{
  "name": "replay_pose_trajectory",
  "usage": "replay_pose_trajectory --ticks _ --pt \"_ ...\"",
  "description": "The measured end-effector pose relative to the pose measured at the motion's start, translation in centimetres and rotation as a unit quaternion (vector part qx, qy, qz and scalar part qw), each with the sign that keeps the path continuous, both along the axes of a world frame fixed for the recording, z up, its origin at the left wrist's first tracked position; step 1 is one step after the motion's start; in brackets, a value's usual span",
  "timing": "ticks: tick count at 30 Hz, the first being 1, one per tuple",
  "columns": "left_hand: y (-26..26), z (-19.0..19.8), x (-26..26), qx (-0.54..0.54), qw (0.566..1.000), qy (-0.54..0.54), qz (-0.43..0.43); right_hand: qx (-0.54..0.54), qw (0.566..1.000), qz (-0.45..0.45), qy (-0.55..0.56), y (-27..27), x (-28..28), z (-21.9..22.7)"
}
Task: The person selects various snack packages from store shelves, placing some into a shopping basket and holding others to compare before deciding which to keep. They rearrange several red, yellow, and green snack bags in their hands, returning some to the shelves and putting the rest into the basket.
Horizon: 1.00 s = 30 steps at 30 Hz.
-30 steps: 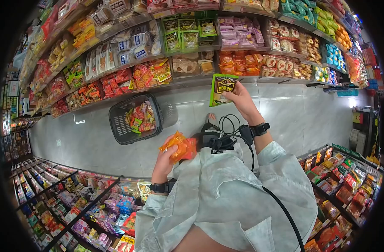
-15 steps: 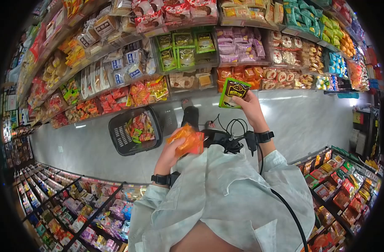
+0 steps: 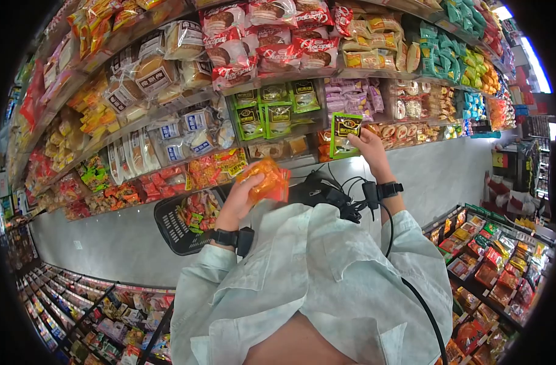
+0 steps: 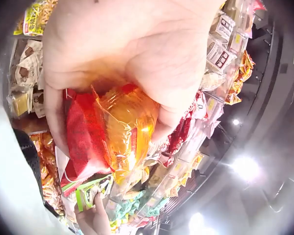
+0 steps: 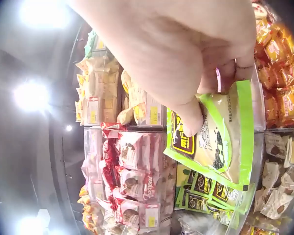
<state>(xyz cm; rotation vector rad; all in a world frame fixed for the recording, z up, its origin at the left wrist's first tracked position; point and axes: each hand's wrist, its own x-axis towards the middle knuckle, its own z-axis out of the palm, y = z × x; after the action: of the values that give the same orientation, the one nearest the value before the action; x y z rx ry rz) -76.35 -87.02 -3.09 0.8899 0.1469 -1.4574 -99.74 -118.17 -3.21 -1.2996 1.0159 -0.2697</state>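
Note:
The left hand (image 3: 246,193) grips orange and red packets (image 3: 270,180) in front of the chest. In the left wrist view, its fingers curl round a red packet (image 4: 86,134) and a clear orange one (image 4: 130,129). Farther right, the right hand (image 3: 373,152) pinches a green-edged packet with a dark label (image 3: 346,135) near the shelves. In the right wrist view, the right hand (image 5: 186,54) has its thumb on the front of that green packet (image 5: 225,132). Similar green packets (image 3: 278,118) lie in a shelf bin to its left.
A dark basket (image 3: 171,228) with several snack packets stands on the floor at left. Shelves of red Chocopai-type packets (image 3: 278,58), wrapped bread (image 3: 153,79) and purple packets (image 3: 354,97) curve ahead. Racks of packets (image 3: 490,274) stand at the lower right; black cables hang by the waist.
The view has tilted up toward the shelves, showing more upper rows. Both hands keep their packets; the green packet appears closer to the shelf fronts, and the basket is partly covered by the left arm.

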Motion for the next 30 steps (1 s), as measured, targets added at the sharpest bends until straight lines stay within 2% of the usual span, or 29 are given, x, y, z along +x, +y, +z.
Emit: replay_pose_trajectory --ticks 4,7,8,10,11,14,15,18,21,24,27,30 --pt "0.2 -0.3 2.2 0.012 0.999 -0.019 0.05 0.016 0.999 0.028 0.026 -1.4 4.0 0.2" --pt "0.3 -0.8 2.8 0.027 0.996 -0.012 0.079 0.018 0.995 0.09 0.048 -3.4 7.0 -1.2" --pt "0.1 -0.6 2.5 0.029 0.995 -0.024 0.097 -0.006 0.994 0.095 0.062 -4.4 7.4 -2.2" --pt "-0.2 0.1 1.9 0.033 0.989 -0.051 0.132 -0.053 0.989 0.103 0.087 -4.5 10.2 -1.2" --pt "-0.4 0.3 1.7 0.037 0.988 -0.047 0.144 -0.035 0.993 0.08 0.075 -4.9 11.2 -2.1" --pt "-0.6 0.9 0.5 0.05 0.982 -0.034 0.177 -0.123 0.99 0.07 0.002 -6.1 13.9 -4.7" --pt "-0.7 0.8 0.0 0.055 0.981 -0.032 0.185 -0.188 0.974 0.106 0.062 -6.5 14.2 -4.5" --pt "-1.0 0.9 -1.1 0.056 0.978 -0.03 0.199 -0.348 0.925 0.121 0.088 -6.0 14.1 -4.1" --pt "-1.6 0.9 -1.9 0.057 0.977 -0.03 0.205 -0.232 0.944 0.234 0.003 -6.4 13.4 -4.5" --pt "-2.1 0.5 -2.5 0.053 0.978 -0.028 0.199 -0.312 0.871 0.375 0.055 -6.0 12.8 -4.6" --pt "-2.5 0.5 -2.7 0.052 0.979 -0.026 0.194 -0.44 0.773 0.45 0.073 -5.6 12.2 -7.3" --pt "-3.0 1.0 -2.9 0.057 0.979 -0.027 0.196 -0.414 0.776 0.462 0.111 -5.6 12.9 -7.9"
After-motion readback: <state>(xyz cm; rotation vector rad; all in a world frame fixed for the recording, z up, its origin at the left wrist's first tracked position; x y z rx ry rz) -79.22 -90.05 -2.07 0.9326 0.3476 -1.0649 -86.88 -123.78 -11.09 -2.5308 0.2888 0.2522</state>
